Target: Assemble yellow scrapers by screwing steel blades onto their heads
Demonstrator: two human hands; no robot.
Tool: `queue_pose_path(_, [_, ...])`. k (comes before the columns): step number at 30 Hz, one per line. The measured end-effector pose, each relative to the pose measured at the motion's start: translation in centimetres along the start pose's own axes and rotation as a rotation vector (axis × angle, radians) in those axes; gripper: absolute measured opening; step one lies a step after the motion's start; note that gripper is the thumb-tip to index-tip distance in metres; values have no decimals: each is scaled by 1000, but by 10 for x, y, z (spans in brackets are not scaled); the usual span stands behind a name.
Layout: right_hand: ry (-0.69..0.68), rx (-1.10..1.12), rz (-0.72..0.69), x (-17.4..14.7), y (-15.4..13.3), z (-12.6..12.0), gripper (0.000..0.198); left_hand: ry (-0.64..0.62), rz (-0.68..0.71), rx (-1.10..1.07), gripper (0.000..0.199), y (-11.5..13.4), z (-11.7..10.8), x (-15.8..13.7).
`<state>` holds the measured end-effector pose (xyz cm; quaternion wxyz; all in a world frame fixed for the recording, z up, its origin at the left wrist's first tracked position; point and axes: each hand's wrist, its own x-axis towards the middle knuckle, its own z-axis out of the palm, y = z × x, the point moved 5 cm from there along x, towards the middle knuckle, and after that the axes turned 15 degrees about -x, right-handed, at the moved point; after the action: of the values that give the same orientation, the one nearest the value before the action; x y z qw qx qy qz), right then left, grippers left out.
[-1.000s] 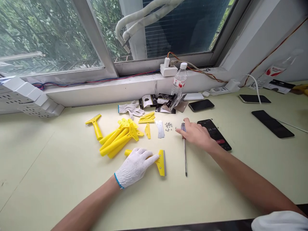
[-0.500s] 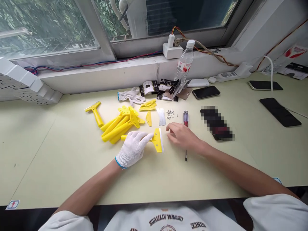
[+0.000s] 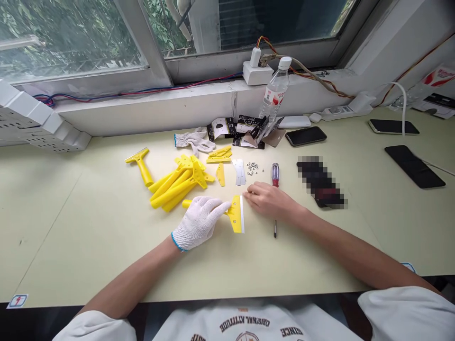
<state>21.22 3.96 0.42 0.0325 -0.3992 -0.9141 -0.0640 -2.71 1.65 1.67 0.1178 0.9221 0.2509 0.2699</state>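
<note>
My left hand [image 3: 199, 221], in a white knit glove with a blue cuff edge, is closed round the handle of a yellow scraper [image 3: 235, 215]. The scraper's head points right, with two screws in it and a pale blade along its edge. My bare right hand [image 3: 268, 201] has its fingers bent together at the blade's far corner; whether they touch it or pinch something small is hidden. Beneath that wrist lies a screwdriver [image 3: 275, 175], its shaft pointing toward me. Loose blades [image 3: 239, 172], small screws [image 3: 252, 167] and a yellow cover plate [image 3: 221, 174] lie just beyond.
Left of centre are a pile of yellow scraper handles [image 3: 177, 184] and another scraper [image 3: 142, 168]. Behind them lie a spare glove [image 3: 195, 141], more yellow plates [image 3: 219, 154] and black packaging [image 3: 249, 130]. A bottle [image 3: 274, 94] and several phones [image 3: 305, 136] stand or lie farther back and right.
The scraper in my left hand has shifted slightly right and toward me. My right fingers have drawn together and come up to the blade's far corner.
</note>
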Motion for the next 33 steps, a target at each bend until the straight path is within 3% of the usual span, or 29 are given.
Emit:
queue_pose_path(5, [10,-155,183,-2,38,6,49,-94,51,16,57,4,9,-1])
queue_pose_path(9, [121,-172,238,-6,41,0,50,-89,71,26,58,4,10,-1])
queue_pose_path(13, [349,21,31,-13,16,-15,43,-61,74,9,59,4,8,0])
queue_pose_path(16, [420,153,-144,-16,-6,-22,39,-46,77,-14,61,5,6,0])
queue_pose_path(23, [496,210,-169,-15,-26,-25,14,-51,103,-58,57,12,5,2])
queue_pose_path(27, [436,387,-60,-15,-34,-13,16,-9,100,-76,54,12,3,2])
queue_pose_path(29, [330,512,73,-14,-38,-5,9,11,87,-72,54,11,2,1])
queue_pose_path(33, [27,784,320,-12,-42,5,21,23,42,-76,48,8,2,0])
